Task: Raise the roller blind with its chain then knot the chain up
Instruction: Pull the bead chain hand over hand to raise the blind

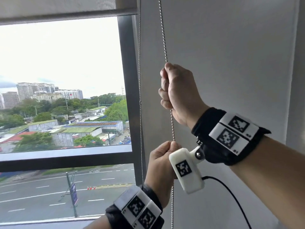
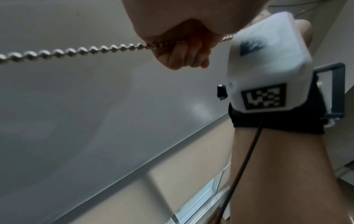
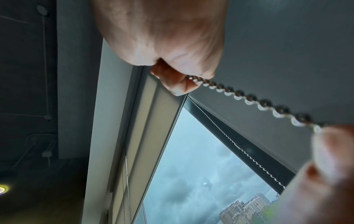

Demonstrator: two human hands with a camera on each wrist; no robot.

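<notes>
The beige roller blind (image 1: 66, 5) is rolled high, its bottom bar (image 1: 66, 16) near the top of the window. A metal bead chain (image 1: 163, 30) hangs taut in front of the grey wall. My right hand (image 1: 175, 90) grips this strand in a fist, with my left hand (image 1: 162, 161) gripping the same strand just below it. The chain's other strand (image 1: 140, 63) hangs free beside the window frame. In the left wrist view my left hand (image 2: 182, 51) is curled round the chain (image 2: 76, 51). The right wrist view has my right hand (image 3: 172, 63) closed on the chain (image 3: 249, 101).
A dark window frame (image 1: 127, 80) stands left of the chain, and the grey wall (image 1: 231, 55) lies behind it. The white camera unit (image 1: 186, 171) on my right wrist overlaps my left hand, its black cable (image 1: 231, 195) trailing down. Outside are buildings and a road.
</notes>
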